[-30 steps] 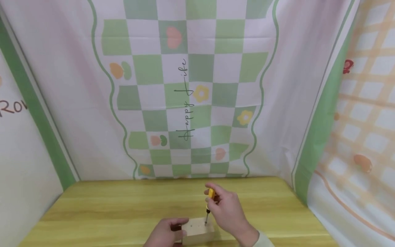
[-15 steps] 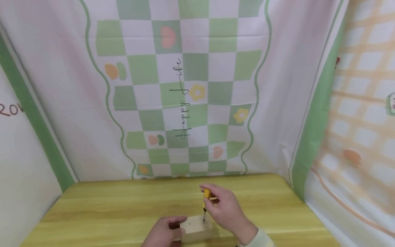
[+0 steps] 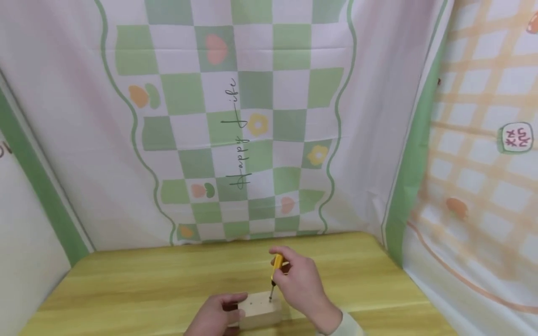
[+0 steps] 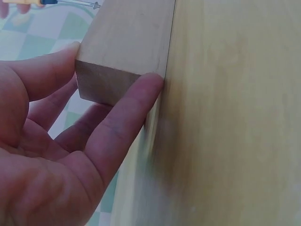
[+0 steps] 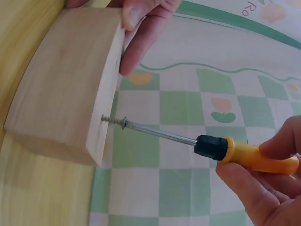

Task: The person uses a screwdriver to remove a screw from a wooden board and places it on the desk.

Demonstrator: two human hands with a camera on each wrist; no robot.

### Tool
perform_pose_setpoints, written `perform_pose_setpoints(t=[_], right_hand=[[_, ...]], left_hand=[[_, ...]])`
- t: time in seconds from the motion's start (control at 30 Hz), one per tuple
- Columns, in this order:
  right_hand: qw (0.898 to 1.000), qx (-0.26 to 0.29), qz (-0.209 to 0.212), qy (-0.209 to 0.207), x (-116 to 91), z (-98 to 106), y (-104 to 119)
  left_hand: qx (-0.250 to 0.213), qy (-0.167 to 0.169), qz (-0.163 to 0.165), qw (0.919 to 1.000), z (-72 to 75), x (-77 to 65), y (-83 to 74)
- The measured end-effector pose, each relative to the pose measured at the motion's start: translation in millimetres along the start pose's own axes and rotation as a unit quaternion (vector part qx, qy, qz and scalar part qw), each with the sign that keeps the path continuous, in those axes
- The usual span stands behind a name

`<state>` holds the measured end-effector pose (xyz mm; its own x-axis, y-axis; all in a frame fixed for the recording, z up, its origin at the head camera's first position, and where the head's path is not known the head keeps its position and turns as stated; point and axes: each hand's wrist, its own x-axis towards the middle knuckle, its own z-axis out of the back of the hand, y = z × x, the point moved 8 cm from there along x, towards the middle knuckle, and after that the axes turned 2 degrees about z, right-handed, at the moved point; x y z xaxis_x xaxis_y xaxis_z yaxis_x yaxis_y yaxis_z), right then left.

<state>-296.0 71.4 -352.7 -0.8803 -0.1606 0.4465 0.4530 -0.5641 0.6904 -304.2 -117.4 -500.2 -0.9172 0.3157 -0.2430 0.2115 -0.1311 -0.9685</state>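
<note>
A pale wooden block [image 3: 259,318] lies on the table, small dark holes showing in its top face. My left hand [image 3: 213,316] grips the block's left end between thumb and fingers, as the left wrist view also shows. With my right hand [image 3: 303,285] I hold a screwdriver [image 5: 249,157] by its yellow handle, thumb and fingers around it. Its metal shaft tilts slightly, and the tip meets the head of a screw [image 5: 114,121]. That screw stands partly sunk in the block's top face near the right end, much of its thread exposed.
The wood-grain table [image 3: 159,280] extends around the block. Behind it hangs a green-and-white checkered cloth [image 3: 260,177]. An orange-checked cloth [image 3: 475,186] covers the right side, and a white panel [image 3: 25,233] stands at left.
The head view has turned somewhat to the right, so everything shifts left in it. Both hands keep their holds, and the screwdriver stays at the screw, its handle leaning slightly more.
</note>
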Motion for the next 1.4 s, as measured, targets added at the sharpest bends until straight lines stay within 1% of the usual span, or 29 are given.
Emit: perform_pose_setpoints(t=[0.1,0.2,0.27,0.33,0.43,0.53,0.6,0.73,0.8,0.87,0.93,0.97,1.03,1.1,1.13,1.2,1.3,1.4], right_hand=[[1.0,0.017,0.013,0.018,3,-1,-2],[0.997,0.041,0.027,0.054,5,-2,-6],[0.994,0.06,0.042,0.083,7,-4,-8],[0.989,0.083,0.06,0.11,8,-5,-10],[0.977,0.119,0.094,0.148,10,-7,-11],[0.966,0.143,0.128,0.174,11,-8,-12],[0.959,0.15,0.15,0.187,12,-9,-12],[0.95,0.158,0.17,0.207,12,-10,-12],[0.95,0.156,0.173,0.21,12,-10,-12],[0.954,0.142,0.174,0.2,10,-11,-9],[0.964,0.113,0.169,0.174,7,-11,-5],[0.971,0.087,0.163,0.154,6,-11,-3],[0.984,0.015,0.145,0.102,3,-9,3],[0.99,-0.056,0.119,0.048,1,-6,8],[0.99,-0.088,0.104,0.023,-1,-4,11],[0.987,-0.139,0.082,-0.022,-4,-1,15],[0.982,-0.162,0.064,-0.068,-7,0,20],[0.98,-0.162,0.067,-0.093,-7,0,25]], left_hand=[[0.011,-0.003,0.005,0.9999,-0.4,1.1,-1.2],[0.02,-0.005,0.006,0.9998,-1.2,0.8,-3.5],[0.023,-0.007,0.004,0.9997,-1.6,0.1,-4.7],[0.022,-0.006,-0.001,0.9997,-2.0,-0.8,-5.5],[0.021,-0.006,-0.008,0.9997,-2.0,-2.0,-5.7],[0.018,-0.005,-0.015,0.9997,-2.6,-2.8,-5.6],[0.01,-0.002,-0.018,0.9998,-3.6,-3.1,-5.2],[-0.008,0.003,-0.031,0.9995,-5.7,-3.2,-4.9],[-0.007,0.002,-0.038,0.9993,-6.3,-3.1,-4.8],[-0.002,0.003,-0.042,0.9991,-7.0,-2.9,-3.8],[0.0,0.004,-0.041,0.9992,-7.8,-2.3,-2.5],[0.0,0.004,-0.039,0.9992,-8.1,-2.0,-1.9],[-0.003,0.005,-0.035,0.9994,-9.0,-1.7,-1.2],[-0.003,0.0,-0.034,0.9994,-9.0,-1.8,-1.4],[-0.002,-0.003,-0.035,0.9994,-8.8,-1.9,-2.1],[0.001,-0.008,-0.032,0.9995,-8.4,-2.1,-3.5],[0.018,-0.02,-0.011,0.9996,-6.1,-1.4,-5.0],[0.038,-0.031,0.01,0.9987,-1.9,-1.1,-6.4]])
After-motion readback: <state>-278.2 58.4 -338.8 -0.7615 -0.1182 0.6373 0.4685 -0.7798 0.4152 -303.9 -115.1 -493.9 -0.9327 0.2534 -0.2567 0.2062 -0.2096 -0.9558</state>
